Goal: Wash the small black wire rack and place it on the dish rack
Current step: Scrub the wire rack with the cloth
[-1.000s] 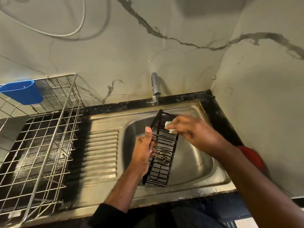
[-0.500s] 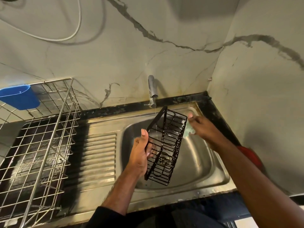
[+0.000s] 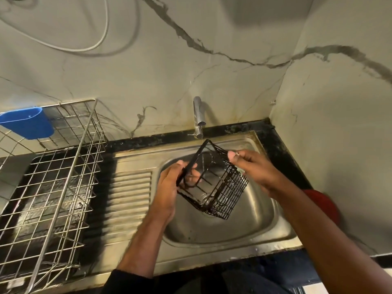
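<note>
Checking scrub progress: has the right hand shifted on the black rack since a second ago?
Yes. The right hand went from the black rack's front face to its right side, farther from the tap.

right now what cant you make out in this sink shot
Head view only:
- Sponge: hidden, if held at all, behind the right hand.
- Left hand fingers: motion-blurred behind the black wire rack.
- Red object: mostly covered by the right forearm.
- Blue cup and dish rack: cut by the left edge.
</note>
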The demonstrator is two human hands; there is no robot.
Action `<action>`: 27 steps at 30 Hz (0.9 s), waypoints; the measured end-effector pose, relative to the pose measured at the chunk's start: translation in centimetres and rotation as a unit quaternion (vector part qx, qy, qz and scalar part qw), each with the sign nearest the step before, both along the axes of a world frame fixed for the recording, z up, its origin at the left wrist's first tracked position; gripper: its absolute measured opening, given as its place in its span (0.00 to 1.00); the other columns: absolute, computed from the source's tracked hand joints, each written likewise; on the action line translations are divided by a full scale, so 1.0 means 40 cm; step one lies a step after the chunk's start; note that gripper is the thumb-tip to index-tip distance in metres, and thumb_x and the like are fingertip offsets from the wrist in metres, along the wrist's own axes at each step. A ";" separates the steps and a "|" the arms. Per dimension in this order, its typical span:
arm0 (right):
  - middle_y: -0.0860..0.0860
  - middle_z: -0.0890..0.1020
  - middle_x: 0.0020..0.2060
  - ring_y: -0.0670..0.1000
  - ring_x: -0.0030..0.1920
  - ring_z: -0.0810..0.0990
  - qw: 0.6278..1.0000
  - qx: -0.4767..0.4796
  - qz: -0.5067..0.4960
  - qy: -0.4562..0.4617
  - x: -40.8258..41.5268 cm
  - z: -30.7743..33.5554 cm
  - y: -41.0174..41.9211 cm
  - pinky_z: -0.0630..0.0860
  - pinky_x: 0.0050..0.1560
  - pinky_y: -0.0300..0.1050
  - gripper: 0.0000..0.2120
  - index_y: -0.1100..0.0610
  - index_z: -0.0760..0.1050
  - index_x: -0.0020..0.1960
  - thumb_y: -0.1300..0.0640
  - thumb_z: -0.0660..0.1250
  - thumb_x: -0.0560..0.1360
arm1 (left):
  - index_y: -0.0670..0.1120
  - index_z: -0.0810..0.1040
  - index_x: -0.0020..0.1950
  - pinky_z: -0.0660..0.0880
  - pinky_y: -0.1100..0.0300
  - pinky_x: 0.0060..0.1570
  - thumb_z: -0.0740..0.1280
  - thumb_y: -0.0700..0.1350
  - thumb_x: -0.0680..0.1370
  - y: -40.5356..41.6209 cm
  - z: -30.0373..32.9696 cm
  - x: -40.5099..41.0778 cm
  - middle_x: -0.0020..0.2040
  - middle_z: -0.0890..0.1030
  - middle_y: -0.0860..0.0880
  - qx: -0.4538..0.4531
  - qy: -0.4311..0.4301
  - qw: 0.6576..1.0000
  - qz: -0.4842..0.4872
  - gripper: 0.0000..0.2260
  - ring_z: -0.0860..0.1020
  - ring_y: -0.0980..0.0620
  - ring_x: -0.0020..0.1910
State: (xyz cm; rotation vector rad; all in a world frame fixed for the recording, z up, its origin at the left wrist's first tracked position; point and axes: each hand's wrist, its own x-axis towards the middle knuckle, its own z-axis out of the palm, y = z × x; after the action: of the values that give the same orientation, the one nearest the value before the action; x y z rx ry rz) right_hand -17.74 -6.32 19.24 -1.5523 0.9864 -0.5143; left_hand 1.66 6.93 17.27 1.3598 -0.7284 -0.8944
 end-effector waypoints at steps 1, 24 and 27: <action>0.51 0.81 0.51 0.51 0.54 0.79 0.998 -0.058 0.014 0.028 0.004 0.001 0.004 0.75 0.51 0.47 0.20 0.59 0.80 0.50 0.40 0.67 0.77 | 0.42 0.84 0.56 0.76 0.57 0.40 0.56 0.54 0.86 -0.004 0.016 0.000 0.44 0.86 0.42 0.028 -0.003 1.000 -0.013 0.20 0.82 0.45 0.42; 0.43 0.81 0.58 0.42 0.60 0.78 0.905 -0.353 0.238 0.014 0.049 0.060 0.114 0.75 0.61 0.34 0.18 0.49 0.82 0.60 0.67 0.69 0.77 | 0.30 0.79 0.52 0.76 0.51 0.43 0.70 0.46 0.80 -0.041 -0.012 -0.049 0.41 0.80 0.39 0.010 0.060 0.981 0.182 0.17 0.76 0.45 0.39; 0.44 0.79 0.59 0.43 0.60 0.77 0.892 -0.403 0.195 0.063 0.025 0.037 0.063 0.75 0.62 0.36 0.20 0.49 0.81 0.60 0.70 0.66 0.77 | 0.32 0.79 0.46 0.74 0.57 0.35 0.70 0.45 0.80 -0.036 -0.013 -0.052 0.37 0.77 0.40 0.009 0.055 0.980 0.191 0.15 0.73 0.49 0.33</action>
State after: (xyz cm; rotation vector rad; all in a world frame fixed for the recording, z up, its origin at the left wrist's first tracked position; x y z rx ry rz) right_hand -16.72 -3.81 20.73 -2.4889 0.5239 -0.5718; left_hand -0.42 5.49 16.77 1.3936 -0.3581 -0.6628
